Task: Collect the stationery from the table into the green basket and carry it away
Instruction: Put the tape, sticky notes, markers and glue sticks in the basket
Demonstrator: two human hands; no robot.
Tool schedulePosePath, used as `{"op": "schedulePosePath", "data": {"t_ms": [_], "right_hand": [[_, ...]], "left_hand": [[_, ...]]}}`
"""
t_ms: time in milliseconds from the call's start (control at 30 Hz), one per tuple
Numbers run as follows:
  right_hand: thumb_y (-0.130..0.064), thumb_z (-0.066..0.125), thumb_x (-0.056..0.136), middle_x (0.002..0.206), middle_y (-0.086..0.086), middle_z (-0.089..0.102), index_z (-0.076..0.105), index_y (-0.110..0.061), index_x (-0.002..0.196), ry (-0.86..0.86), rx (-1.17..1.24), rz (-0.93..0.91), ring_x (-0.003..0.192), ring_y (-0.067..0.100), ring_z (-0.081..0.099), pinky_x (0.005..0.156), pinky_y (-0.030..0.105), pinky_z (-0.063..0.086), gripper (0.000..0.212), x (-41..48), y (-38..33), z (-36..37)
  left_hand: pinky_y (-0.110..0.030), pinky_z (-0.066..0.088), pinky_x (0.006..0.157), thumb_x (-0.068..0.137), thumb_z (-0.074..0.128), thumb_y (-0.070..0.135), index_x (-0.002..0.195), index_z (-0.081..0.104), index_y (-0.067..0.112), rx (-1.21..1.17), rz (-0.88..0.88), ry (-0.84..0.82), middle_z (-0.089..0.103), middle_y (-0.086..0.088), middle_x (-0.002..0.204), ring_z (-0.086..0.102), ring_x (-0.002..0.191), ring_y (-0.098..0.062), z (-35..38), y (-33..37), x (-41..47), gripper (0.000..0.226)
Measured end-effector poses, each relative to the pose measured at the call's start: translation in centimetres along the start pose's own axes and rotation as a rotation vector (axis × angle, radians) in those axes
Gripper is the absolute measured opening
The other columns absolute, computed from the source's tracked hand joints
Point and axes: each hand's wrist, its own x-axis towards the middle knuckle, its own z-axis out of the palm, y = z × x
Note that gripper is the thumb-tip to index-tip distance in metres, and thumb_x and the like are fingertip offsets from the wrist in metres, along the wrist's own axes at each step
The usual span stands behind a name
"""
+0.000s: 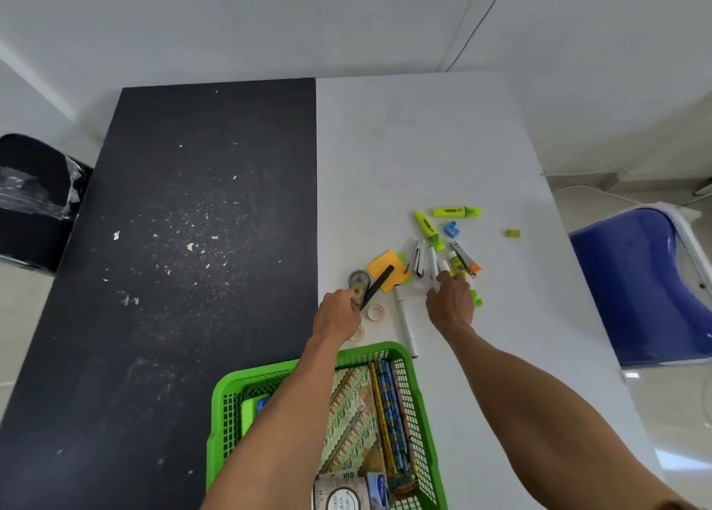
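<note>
Black strip (379,284) pinched in left hand (339,313); right hand (450,301) fingertips (444,277) touch white marker (432,257).

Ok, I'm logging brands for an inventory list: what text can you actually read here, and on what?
"100": on a paper band in the green basket.
Round label just below it: there is print, but it is too blurred to read.
Far highlighter and near highlighter: the black print is too small to read.
Glue tube: label unreadable.

free: black tabletop (173,220), left | obstacles: stationery cluster (422,257) on white half; green basket (370,349) near edge
</note>
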Motion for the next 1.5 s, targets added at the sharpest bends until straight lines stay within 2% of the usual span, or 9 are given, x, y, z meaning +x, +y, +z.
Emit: {"op": "schedulePosePath", "data": {"t_ms": [133, 300, 467, 633, 800, 900, 1000, 1267, 1500], "right_hand": [[-0.003, 0.049, 0.087, 0.113, 0.014, 0.058, 0.06, -0.005, 0.106, 0.051, 0.048, 0.025, 0.1, 0.034, 0.057, 0.066, 0.031, 0.039, 0.022, 0.4, 0.4, 0.0], [-0.012, 0.057, 0.088, 0.111, 0.016, 0.061, 0.058, -0.004, 0.109, 0.014, 0.048, 0.02, 0.102, 0.036, 0.058, 0.073, 0.035, 0.046, 0.022, 0.6, 0.7, -0.4], [-0.006, 0.059, 0.084, 0.102, 0.017, 0.065, 0.058, -0.006, 0.104, -0.049, 0.078, 0.018, 0.096, 0.035, 0.061, 0.066, 0.03, 0.041, 0.021, 0.1, 0.8, -0.3], [-0.006, 0.059, 0.085, 0.104, 0.016, 0.065, 0.059, -0.007, 0.106, -0.081, 0.042, 0.003, 0.1, 0.035, 0.06, 0.072, 0.032, 0.045, 0.021, -1.1, 1.7, -1.0], [-0.007, 0.059, 0.086, 0.106, 0.016, 0.065, 0.059, -0.008, 0.112, -0.043, 0.037, -0.025, 0.102, 0.033, 0.06, 0.077, 0.034, 0.048, 0.026, -3.6, 2.5, -2.8], [-0.008, 0.06, 0.083, 0.098, 0.016, 0.067, 0.06, -0.008, 0.107, -0.003, 0.106, -0.06, 0.094, 0.034, 0.062, 0.069, 0.031, 0.046, 0.024, -5.6, 2.2, -3.8], [-0.012, 0.063, 0.081, 0.09, 0.012, 0.069, 0.058, -0.009, 0.102, 0.039, 0.174, -0.117, 0.086, 0.032, 0.064, 0.066, 0.033, 0.051, 0.021, -8.4, 1.6, -4.8], [-0.017, 0.063, 0.08, 0.095, 0.009, 0.071, 0.059, -0.013, 0.104, 0.053, 0.176, -0.282, 0.083, 0.03, 0.065, 0.066, 0.035, 0.052, 0.025, -17.6, 0.3, -4.2], [-0.014, 0.059, 0.08, 0.098, 0.009, 0.068, 0.056, -0.013, 0.104, -0.042, 0.059, -0.369, 0.085, 0.031, 0.064, 0.064, 0.032, 0.045, 0.024, -24.0, 0.0, -1.4]], "left_hand": [[-0.04, 0.057, 0.075, 0.093, 0.041, 0.01, 0.107, 0.07, 0.013, -0.009, -0.002, 0.014, 0.069, -0.01, 0.106, 0.065, 0.091, -0.026, 0.1, 0.3, -0.2, 0.032], [-0.035, 0.054, 0.066, 0.094, 0.039, 0.009, 0.103, 0.069, 0.011, -0.002, -0.014, 0.027, 0.068, -0.011, 0.101, 0.064, 0.085, -0.026, 0.0, 0.4, -0.9, 0.031], [-0.042, 0.056, 0.075, 0.093, 0.04, 0.007, 0.099, 0.069, 0.01, -0.038, -0.044, 0.043, 0.068, -0.01, 0.101, 0.064, 0.089, -0.025, -0.1, 0.4, -1.6, 0.029], [-0.041, 0.057, 0.076, 0.092, 0.04, 0.007, 0.1, 0.07, 0.011, -0.051, -0.046, 0.065, 0.068, -0.007, 0.099, 0.065, 0.089, -0.024, -0.6, 0.8, -2.4, 0.031], [-0.047, 0.054, 0.067, 0.087, 0.042, 0.005, 0.077, 0.061, 0.019, -0.023, -0.004, 0.093, 0.06, -0.005, 0.081, 0.06, 0.078, -0.026, -1.4, 2.0, -4.4, 0.025], [-0.037, 0.053, 0.063, 0.089, 0.044, 0.005, 0.089, 0.068, 0.013, -0.017, 0.016, 0.12, 0.068, -0.007, 0.093, 0.065, 0.084, -0.025, -1.9, 2.6, -5.9, 0.026], [-0.037, 0.055, 0.063, 0.089, 0.043, 0.005, 0.095, 0.071, 0.013, -0.006, 0.025, 0.138, 0.069, -0.007, 0.098, 0.065, 0.08, -0.025, -2.5, 2.9, -7.8, 0.029], [-0.039, 0.056, 0.075, 0.09, 0.051, 0.013, 0.105, 0.068, 0.016, 0.118, 0.032, 0.176, 0.067, -0.009, 0.107, 0.064, 0.095, -0.03, -3.0, 4.3, -11.8, 0.023], [-0.039, 0.052, 0.066, 0.088, 0.052, 0.011, 0.094, 0.066, 0.007, 0.154, 0.022, 0.191, 0.067, -0.013, 0.097, 0.064, 0.087, -0.033, -2.6, 3.9, -13.4, 0.016]]}}
